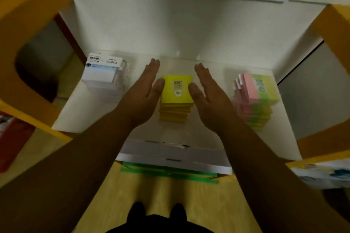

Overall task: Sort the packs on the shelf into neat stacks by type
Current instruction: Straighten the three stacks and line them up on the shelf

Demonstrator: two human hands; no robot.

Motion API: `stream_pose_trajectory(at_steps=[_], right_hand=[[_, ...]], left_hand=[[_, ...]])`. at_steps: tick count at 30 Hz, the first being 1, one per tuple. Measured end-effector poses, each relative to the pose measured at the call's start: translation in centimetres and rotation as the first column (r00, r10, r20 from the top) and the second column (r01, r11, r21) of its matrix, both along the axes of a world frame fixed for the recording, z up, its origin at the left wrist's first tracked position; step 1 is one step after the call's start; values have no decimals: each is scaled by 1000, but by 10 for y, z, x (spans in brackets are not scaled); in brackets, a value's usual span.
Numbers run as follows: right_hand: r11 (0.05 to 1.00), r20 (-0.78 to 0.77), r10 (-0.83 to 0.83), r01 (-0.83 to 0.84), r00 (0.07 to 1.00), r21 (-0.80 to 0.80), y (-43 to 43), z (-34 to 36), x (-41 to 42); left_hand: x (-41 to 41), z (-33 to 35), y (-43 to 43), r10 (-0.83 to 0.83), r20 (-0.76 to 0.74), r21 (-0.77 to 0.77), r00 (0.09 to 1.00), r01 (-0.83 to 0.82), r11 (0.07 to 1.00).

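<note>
Three stacks stand on the white shelf (208,130). A stack of yellow sticky-note packs (177,98), its top one marked 2207, sits in the middle. My left hand (144,89) and my right hand (208,91) flank it with straight fingers, palms facing inward, each thumb touching a side of the top pack. To the left is a stack of white and pale-blue packs in clear wrap (103,75). At the right leans a stack of pink, green and yellow packs (255,96), its layers slightly offset.
Yellow side panels (24,47) frame the shelf on both sides, with a white back wall (170,24) behind. Below the shelf edge lie flat white boxes (170,159) on green sheets. Red items (11,138) sit at lower left, printed packs (322,174) at lower right.
</note>
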State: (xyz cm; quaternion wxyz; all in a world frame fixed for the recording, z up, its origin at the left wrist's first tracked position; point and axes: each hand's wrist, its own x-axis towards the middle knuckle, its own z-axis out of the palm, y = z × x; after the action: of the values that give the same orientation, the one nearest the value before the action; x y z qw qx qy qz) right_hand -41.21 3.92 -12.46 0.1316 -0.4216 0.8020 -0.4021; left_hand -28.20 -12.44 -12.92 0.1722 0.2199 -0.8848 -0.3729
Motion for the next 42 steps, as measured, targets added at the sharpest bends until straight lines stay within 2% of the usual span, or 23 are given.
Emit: stream_pose_trajectory(at_steps=[2,5,8,11,14,17,23,25,28,33,38,42], right_hand=[[999,-20,18,-17,1000,45,1,-6,-5],[999,29,27,-29,999,42,0,-14,-4],[996,211,-17,36,977,-84,-8,-19,3],[963,490,-66,183,869,-195,-18,-26,11],[942,622,10,200,783,-268,-20,-34,16],[919,700,74,223,711,-324,-25,-40,18],[906,679,36,263,733,-332,-32,-65,20],[893,718,28,305,695,-330,-38,-66,20],[889,721,-5,333,693,-313,-45,-64,24],[907,691,-51,322,721,-270,-52,-63,27],[926,643,-52,278,764,-256,-71,-53,23],[938,643,-76,274,762,-214,-86,-45,18]], left_hand=[[4,-2,-4,-29,47,-18,998,29,999],[6,-4,-7,-25,96,3,995,24,1000],[2,-8,4,0,55,166,998,-9,986],[0,-15,12,5,36,334,999,-17,942],[1,-23,13,-64,60,332,996,40,942],[-3,-30,15,-76,23,402,997,60,913],[-11,-46,22,60,-111,624,992,23,781],[-12,-49,22,91,-107,635,990,-2,773],[-13,-51,21,146,-110,651,983,-39,758],[-14,-51,16,153,-115,650,981,-42,759],[-18,-48,-8,222,-107,720,969,-78,689],[-29,-48,-23,273,-109,754,956,-100,649]])
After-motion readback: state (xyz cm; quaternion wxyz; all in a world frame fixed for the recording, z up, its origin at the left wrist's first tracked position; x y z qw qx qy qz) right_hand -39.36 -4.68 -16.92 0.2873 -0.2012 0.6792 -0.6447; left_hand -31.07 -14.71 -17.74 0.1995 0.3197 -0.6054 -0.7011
